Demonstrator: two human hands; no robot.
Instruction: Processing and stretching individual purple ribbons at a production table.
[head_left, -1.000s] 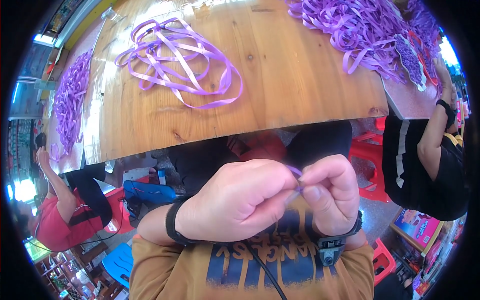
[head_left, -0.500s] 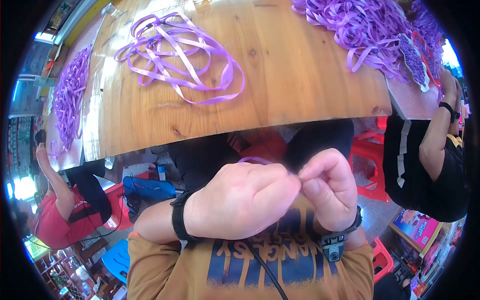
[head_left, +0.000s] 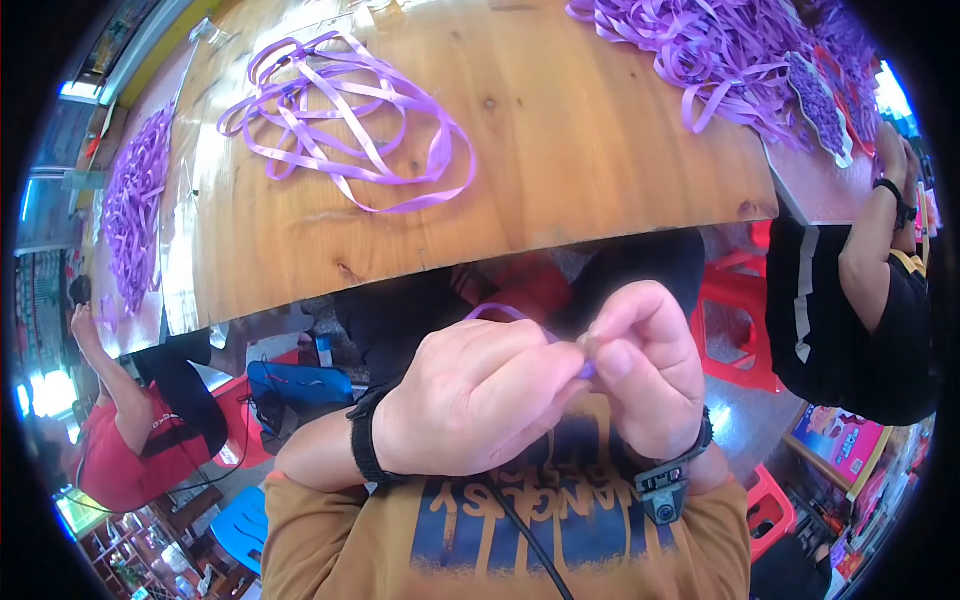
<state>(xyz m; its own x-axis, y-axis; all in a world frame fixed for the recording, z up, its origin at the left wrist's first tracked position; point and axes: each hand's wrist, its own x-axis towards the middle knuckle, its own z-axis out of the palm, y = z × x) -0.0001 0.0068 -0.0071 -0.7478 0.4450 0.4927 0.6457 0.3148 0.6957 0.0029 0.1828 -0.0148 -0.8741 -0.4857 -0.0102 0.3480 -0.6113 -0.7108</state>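
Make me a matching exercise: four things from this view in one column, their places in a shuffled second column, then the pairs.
Things:
1. loose ribbon loops
2. big ribbon pile
3. small ribbon piece
4. blue stool

Places:
A. on the floor, lower left
B. pinched between the left hand and right hand
C. far right of the table
D. middle left of the table

Pairs: 1-D, 2-C, 3-B, 4-A

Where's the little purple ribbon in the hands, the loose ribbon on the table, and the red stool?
purple ribbon (head_left: 500,312), head view, loop above knuckles.
loose ribbon (head_left: 350,120), head view, middle of tangle.
red stool (head_left: 730,340), head view, seat.
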